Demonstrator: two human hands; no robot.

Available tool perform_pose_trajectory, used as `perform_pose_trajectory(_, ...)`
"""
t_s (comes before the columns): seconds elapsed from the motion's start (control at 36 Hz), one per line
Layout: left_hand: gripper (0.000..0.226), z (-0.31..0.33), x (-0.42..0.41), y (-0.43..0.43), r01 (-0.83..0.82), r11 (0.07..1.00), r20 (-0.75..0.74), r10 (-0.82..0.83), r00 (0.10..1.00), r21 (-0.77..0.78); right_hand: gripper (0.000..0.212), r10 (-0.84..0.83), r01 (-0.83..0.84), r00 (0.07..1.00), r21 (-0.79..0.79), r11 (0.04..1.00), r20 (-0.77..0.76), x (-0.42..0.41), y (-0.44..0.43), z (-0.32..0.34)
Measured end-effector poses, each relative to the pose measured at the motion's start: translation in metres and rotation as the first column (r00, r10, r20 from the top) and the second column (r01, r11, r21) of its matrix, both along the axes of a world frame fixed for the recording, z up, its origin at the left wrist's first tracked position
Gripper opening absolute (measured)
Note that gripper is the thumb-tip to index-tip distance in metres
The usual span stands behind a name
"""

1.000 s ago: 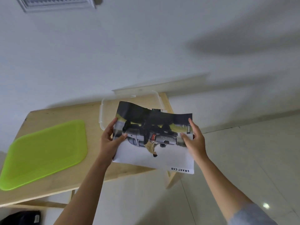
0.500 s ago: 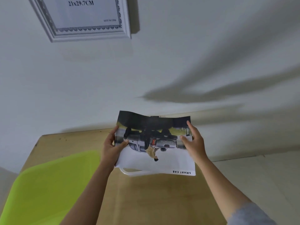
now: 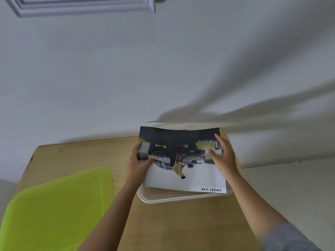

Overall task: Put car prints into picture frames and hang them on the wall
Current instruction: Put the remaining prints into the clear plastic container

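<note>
Car print [image 3: 183, 171], a thin glossy sheet slightly bowed along its far edge, is clamped between my two grips above the surface. Nearest me, a grey sleeve [image 3: 290, 238] covers my right forearm. At the left, a lime-green tray [image 3: 54, 211] of smooth plastic with rounded corners lies on the pale wooden surface [image 3: 181, 225].

Just beyond, the print's near edge is a white margin lettered SMART CAB, upside down to me. It overhangs the near rim of a clear plastic container [image 3: 181, 199] with rounded corners, which rests on the surface under the sheet. My left grip [image 3: 135, 163] pinches the left edge, thumb on the printed face and fingers behind the paper. My right grip [image 3: 223, 156] holds the right edge, thumb on the face and forefinger stretched along the edge. The picture shows a grey vehicle under a dark band.

A strip of wood runs between tray and container. The surface ends just right of my right grip, with pale floor [image 3: 290, 178] past it. Its far edge meets a plain white wall [image 3: 163, 69] crossed by soft shadows. High at the top left shows the lower edge of a white moulded picture frame [image 3: 81, 6], well apart from the print.
</note>
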State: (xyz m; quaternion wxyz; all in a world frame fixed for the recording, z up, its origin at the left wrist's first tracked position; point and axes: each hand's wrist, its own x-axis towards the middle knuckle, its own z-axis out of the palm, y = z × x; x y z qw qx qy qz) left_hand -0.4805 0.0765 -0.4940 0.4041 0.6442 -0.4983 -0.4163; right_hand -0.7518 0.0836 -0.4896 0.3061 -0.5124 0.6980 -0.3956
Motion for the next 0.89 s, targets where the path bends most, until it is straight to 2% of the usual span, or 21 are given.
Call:
perform_pose_trajectory(0.14,0.070,-0.002,-0.011,0.003,0.038,0.999,0.199,-0.038,0.979,0.004,0.058,0.001,-0.001,1.000,0.017,1.000,-0.019,-0.012,-0.001,0.000)
perform_pose_trajectory(0.22,0.071,-0.004,-0.019,0.006,0.076,0.996,0.269,-0.085,0.959,0.044,0.060,-0.002,0.003,1.000,0.039,0.999,-0.011,-0.019,-0.002,0.002)
perform_pose_trajectory(0.5,0.072,0.001,-0.035,0.018,0.065,0.983,0.296,-0.115,0.948,0.172,0.065,0.083,-0.079,0.996,0.098,0.992,-0.035,-0.027,-0.003,0.003)
perform_pose_trajectory(0.69,0.058,-0.005,-0.035,0.024,0.043,0.981,0.399,-0.116,0.909,0.189,0.065,0.121,-0.118,0.992,0.096,0.988,-0.033,-0.030,-0.004,0.002)
perform_pose_trajectory(0.89,0.051,-0.015,-0.037,0.030,0.017,0.983,0.497,-0.107,0.861,0.182,0.064,0.159,-0.149,0.982,0.100,0.984,-0.105,-0.028,-0.003,-0.002)
